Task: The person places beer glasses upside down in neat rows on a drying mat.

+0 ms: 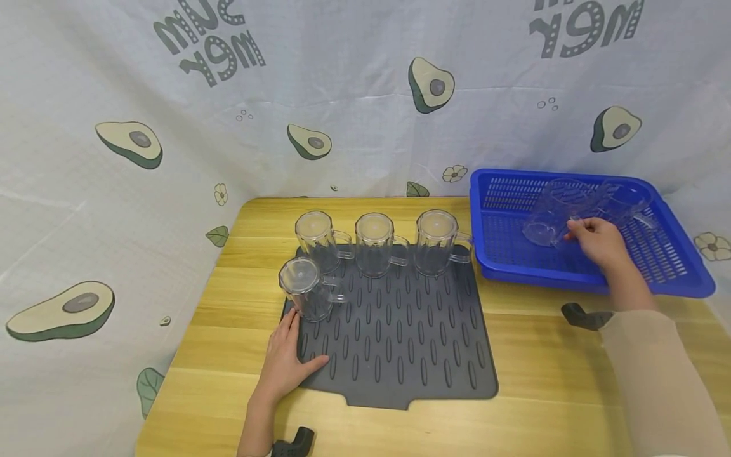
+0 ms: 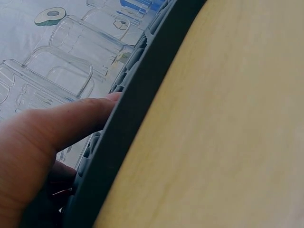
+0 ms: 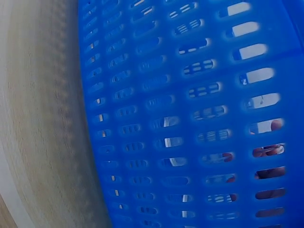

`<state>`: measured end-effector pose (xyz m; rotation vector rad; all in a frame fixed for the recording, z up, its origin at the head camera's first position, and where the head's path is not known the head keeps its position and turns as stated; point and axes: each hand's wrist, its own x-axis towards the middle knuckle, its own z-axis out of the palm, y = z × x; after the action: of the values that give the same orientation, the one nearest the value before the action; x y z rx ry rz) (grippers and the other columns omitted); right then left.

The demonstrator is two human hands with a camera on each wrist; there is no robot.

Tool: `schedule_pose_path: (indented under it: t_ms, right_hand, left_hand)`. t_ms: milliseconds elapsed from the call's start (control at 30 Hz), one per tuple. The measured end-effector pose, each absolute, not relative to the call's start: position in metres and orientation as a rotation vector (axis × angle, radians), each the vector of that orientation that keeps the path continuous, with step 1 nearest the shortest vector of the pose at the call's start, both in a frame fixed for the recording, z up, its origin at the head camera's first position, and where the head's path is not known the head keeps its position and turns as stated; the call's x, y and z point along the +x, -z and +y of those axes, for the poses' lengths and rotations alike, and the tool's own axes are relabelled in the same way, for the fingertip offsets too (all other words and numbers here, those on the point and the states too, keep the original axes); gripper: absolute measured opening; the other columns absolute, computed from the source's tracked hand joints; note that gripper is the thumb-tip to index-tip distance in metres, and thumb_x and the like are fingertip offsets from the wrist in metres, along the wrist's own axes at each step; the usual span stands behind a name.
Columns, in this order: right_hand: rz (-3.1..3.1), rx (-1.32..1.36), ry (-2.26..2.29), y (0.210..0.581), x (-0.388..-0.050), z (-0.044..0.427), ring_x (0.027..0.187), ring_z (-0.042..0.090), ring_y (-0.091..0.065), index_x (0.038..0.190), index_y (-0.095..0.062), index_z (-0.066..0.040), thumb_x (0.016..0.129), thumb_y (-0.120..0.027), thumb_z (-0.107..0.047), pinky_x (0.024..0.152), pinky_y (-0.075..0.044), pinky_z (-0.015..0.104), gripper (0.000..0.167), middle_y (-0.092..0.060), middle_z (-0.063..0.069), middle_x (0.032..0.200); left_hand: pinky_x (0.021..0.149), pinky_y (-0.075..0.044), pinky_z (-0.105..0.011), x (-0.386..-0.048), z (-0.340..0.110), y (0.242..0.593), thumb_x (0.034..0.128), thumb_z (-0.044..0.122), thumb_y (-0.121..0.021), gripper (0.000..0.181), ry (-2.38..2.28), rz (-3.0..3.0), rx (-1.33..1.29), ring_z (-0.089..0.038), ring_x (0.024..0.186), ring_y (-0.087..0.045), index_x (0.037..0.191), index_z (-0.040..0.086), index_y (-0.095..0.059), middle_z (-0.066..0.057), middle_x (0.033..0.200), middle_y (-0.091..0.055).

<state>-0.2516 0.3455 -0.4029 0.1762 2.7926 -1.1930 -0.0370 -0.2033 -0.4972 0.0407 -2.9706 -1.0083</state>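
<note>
In the blue basket (image 1: 502, 260) my right hand (image 1: 601, 242) pinches a clear glass mug (image 1: 542, 225) that lies tilted. A second mug (image 1: 625, 193) lies beside it, partly behind the hand. In the right wrist view the basket's slotted wall (image 3: 156, 109) hides most of that hand. My left hand (image 1: 284, 360) rests at the left edge of the dark grey drying mat (image 1: 394, 355), thumb on its surface and fingers by the front mug (image 1: 308, 295). The left wrist view shows the thumb (image 2: 85, 116) straight across the mat's rim.
Along the mat's back edge three more mugs stand upside down: a left one (image 1: 320, 244), a middle one (image 1: 374, 247) and a right one (image 1: 435, 244), handles to the right. The wooden table (image 1: 211, 343) meets a printed cloth (image 1: 371, 165) behind.
</note>
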Motion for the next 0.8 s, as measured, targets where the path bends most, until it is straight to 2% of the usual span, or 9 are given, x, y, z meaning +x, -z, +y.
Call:
schedule_pose_path:
  t_ms: [200,267,333,367,467,533,700,800]
  right_hand:
    - [2.779,0.174,1.197,0.399,-0.249,0.342,0.126,0.056,-0.031,0.124,-0.044,0.013,0.104,-0.026,-0.049,0.096,-0.028,0.068,0.068,-0.042,0.039,0.128]
    - [2.806,0.162,1.199,0.397,-0.249,0.34,0.124,0.055,-0.034,0.121,-0.046,0.013,0.104,-0.026,-0.048,0.094,-0.03,0.067,0.066,-0.047,0.037,0.122]
    - [2.827,0.16,1.215,0.395,-0.248,0.339,0.12,0.053,-0.037,0.117,-0.049,0.012,0.104,-0.027,-0.047,0.093,-0.031,0.065,0.064,-0.059,0.023,0.105]
    - [2.84,0.161,1.223,0.394,-0.248,0.338,0.118,0.051,-0.039,0.115,-0.05,0.012,0.104,-0.028,-0.047,0.092,-0.032,0.063,0.064,-0.062,0.011,0.095]
    - [2.86,0.179,1.253,0.391,-0.247,0.335,0.111,0.046,-0.042,0.11,-0.052,0.01,0.104,-0.03,-0.047,0.09,-0.033,0.06,0.062,-0.053,-0.021,0.071]
    - [2.862,0.19,1.272,0.39,-0.246,0.334,0.11,0.044,-0.042,0.109,-0.053,0.01,0.104,-0.03,-0.047,0.09,-0.033,0.059,0.062,-0.047,-0.031,0.066]
    - [2.842,0.247,1.306,0.387,-0.242,0.33,0.119,0.048,-0.039,0.111,-0.051,0.008,0.103,-0.029,-0.051,0.091,-0.032,0.06,0.063,-0.046,-0.032,0.065]
    - [2.841,0.292,1.304,0.385,-0.239,0.328,0.114,0.043,-0.042,0.111,-0.052,0.003,0.102,-0.028,-0.053,0.083,-0.035,0.053,0.062,-0.047,-0.031,0.067]
  left_hand:
    - [0.112,-0.016,-0.061,-0.036,-0.203,0.498,0.0746,0.041,-0.083,0.106,1.002,-2.964,0.039,-0.044,0.142,-0.02,0.149,-0.01,-0.026,-0.024,0.157,-0.02]
    - [0.111,-0.017,-0.062,-0.036,-0.203,0.498,0.0744,0.041,-0.083,0.106,0.994,-2.954,0.028,-0.045,0.141,-0.021,0.148,-0.011,-0.027,-0.025,0.156,-0.021]
    - [0.111,-0.017,-0.062,-0.036,-0.203,0.498,0.0743,0.041,-0.083,0.106,0.992,-2.954,0.024,-0.045,0.141,-0.021,0.148,-0.011,-0.027,-0.025,0.156,-0.021]
    - [0.111,-0.017,-0.062,-0.036,-0.203,0.497,0.0743,0.041,-0.083,0.106,0.995,-2.954,0.025,-0.045,0.141,-0.021,0.148,-0.011,-0.027,-0.025,0.156,-0.021]
    - [0.112,-0.016,-0.061,-0.037,-0.202,0.497,0.0745,0.041,-0.083,0.106,1.008,-2.955,0.031,-0.044,0.142,-0.02,0.148,-0.011,-0.026,-0.024,0.157,-0.021]
    - [0.112,-0.016,-0.061,-0.037,-0.202,0.497,0.0744,0.041,-0.083,0.106,1.006,-2.955,0.027,-0.044,0.141,-0.02,0.148,-0.01,-0.027,-0.024,0.156,-0.021]
    - [0.11,-0.019,-0.063,-0.037,-0.202,0.498,0.0734,0.041,-0.084,0.106,0.989,-2.934,0.004,-0.046,0.14,-0.023,0.147,-0.011,-0.029,-0.026,0.154,-0.024]
    - [0.11,-0.018,-0.063,-0.036,-0.203,0.499,0.0734,0.041,-0.084,0.106,0.993,-2.932,0.005,-0.046,0.14,-0.023,0.147,-0.011,-0.029,-0.026,0.154,-0.024]
